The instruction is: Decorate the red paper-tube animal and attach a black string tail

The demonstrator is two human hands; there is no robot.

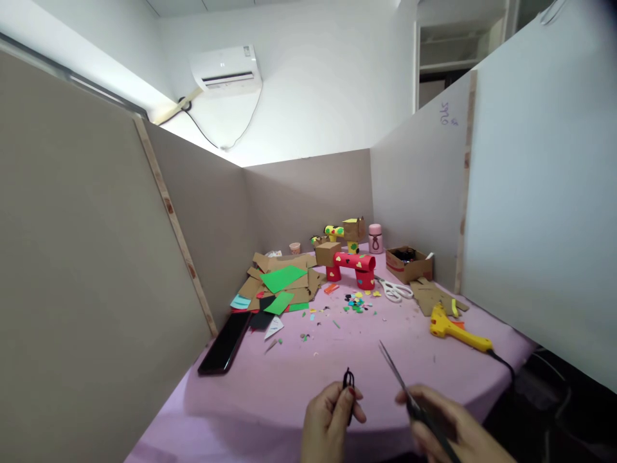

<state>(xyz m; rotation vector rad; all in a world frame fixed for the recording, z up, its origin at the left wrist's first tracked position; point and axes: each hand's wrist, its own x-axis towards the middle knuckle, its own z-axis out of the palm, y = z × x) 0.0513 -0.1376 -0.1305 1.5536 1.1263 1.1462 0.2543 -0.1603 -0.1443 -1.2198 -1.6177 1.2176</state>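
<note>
Pinching a black scrap [348,378], left hand [330,418]; right hand [448,427] grips scissors [402,389] — glue gun [457,331] nearby.

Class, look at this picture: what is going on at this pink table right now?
A person sits at a pink table doing paper craft. The left hand pinches a small black piece, while the right hand holds scissors with the blades pointing up and away. Farther back stand a red paper-roll figure, cardboard and green paper, white scissors, a yellow glue gun and a dark phone.
</note>
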